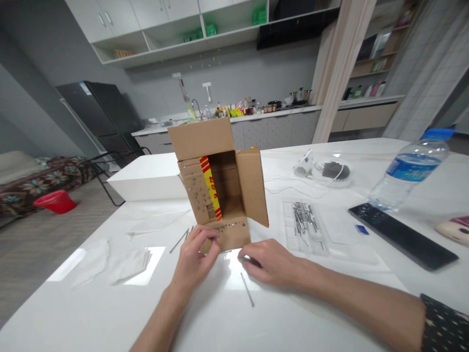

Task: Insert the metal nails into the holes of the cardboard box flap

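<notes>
An open cardboard box [202, 139] stands on the white table, its left flap dotted with several grey nail heads and a yellow-red tape strip. Its bottom flap [234, 238] lies forward, with a row of small heads across it. At that flap's left edge, my left hand [198, 252] bends its fingers over the cardboard, thumb by the front edge. My right hand [266, 260] rests on the table by the flap's right corner, fingers curled; whatever its fingertips hold is hidden. A loose nail [247, 289] lies below it, and another nail [227, 251] lies along the flap's front edge.
More nails [179, 240] lie left of the box. To the right are a clear compartment case [306, 227] of nails, a black phone-like slab [401, 234], a water bottle [410, 168] and a white cable [289, 183]. Crumpled white tissue [130, 264] lies at left.
</notes>
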A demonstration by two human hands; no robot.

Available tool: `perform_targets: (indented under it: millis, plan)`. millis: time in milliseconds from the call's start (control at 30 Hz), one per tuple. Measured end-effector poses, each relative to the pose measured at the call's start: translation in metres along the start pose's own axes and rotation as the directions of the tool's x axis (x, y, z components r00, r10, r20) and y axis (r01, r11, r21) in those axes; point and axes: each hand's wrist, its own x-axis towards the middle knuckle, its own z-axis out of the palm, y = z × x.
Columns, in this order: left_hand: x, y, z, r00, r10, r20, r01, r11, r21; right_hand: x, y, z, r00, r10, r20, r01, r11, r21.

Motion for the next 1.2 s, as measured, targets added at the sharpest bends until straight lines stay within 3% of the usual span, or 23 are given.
perform_targets:
  millis: [500, 767, 1000, 1200]
  plan:
    - [0.0004, -0.0017, 0.0008, 0.999, 0.033, -0.005, -0.033, 0.999, 0.029, 0.0003, -0.0013, -0.0005, 1.0, 0.001, 0.006, -0.001, 1.0, -0.003]
    - [0.0004, -0.0035, 0.0014, 0.997, 0.031, 0.066, -0.03, 0.999, -0.016, 0.0011, 0.0001, 0.0013, 1.0, -0.001, 0.001, 0.001, 1.0, -0.006]
    - [-0.0003, -0.006, 0.0021, 0.996, 0.064, 0.056, -0.063, 0.998, -0.014, -0.0002, 0.0007, 0.0018, 1.0, -0.001, -0.003, 0.001, 1.0, -0.005]
    - [-0.0011, -0.0052, 0.0026, 0.997, 0.012, 0.077, -0.012, 1.0, -0.01, -0.0003, 0.0011, 0.0019, 1.0, -0.008, -0.005, 0.008, 1.0, -0.006]
